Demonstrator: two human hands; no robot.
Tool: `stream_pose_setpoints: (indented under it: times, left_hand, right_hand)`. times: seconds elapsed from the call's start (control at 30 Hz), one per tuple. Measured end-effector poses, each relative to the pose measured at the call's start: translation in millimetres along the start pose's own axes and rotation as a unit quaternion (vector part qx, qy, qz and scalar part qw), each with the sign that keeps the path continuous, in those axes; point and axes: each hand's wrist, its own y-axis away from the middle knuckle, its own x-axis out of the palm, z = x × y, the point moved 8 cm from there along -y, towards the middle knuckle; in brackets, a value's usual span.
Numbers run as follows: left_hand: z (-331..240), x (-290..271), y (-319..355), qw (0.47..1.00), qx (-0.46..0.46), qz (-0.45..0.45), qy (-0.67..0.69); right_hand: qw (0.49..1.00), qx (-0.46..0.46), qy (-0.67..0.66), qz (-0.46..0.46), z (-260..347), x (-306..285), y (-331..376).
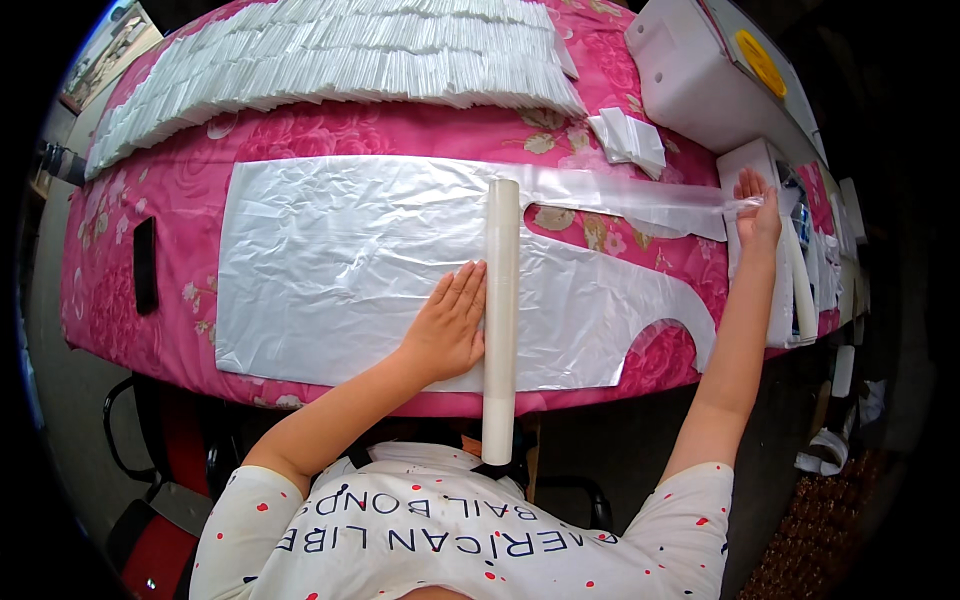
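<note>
A thin white plastic apron (350,250) lies spread across the table, somewhat wrinkled, with curved cut-outs at its right end. Across it rests a long pale tube (502,300), its near end jutting past the table edge. My left hand (450,320) is flat on the plastic, fingers together and stretched out, their tips against the tube's left side. Far to the right, my right hand (757,212) has the gathered end of a translucent plastic strap (640,195) at its thumb and palm, its fingers pointing away from me. The strap runs taut from the tube's far end.
Long rows of folded white packets (350,50) cover the table's far side, with a few loose packets (628,140) nearby. A white foam box (690,70) stands at the far right, beside an open carton (750,160). A black phone (145,265) lies left on the pink flowered tablecloth (190,230).
</note>
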Motion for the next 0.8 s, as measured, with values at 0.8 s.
stream_pose_setpoints:
  times: [0.8]
  left_hand:
    - [6.9, 6.7, 6.0, 0.999, -0.009, -0.039, 0.015]
  right_hand:
    - [0.646, -0.103, 0.322, 0.684, -220.2, 404.3, 542.6]
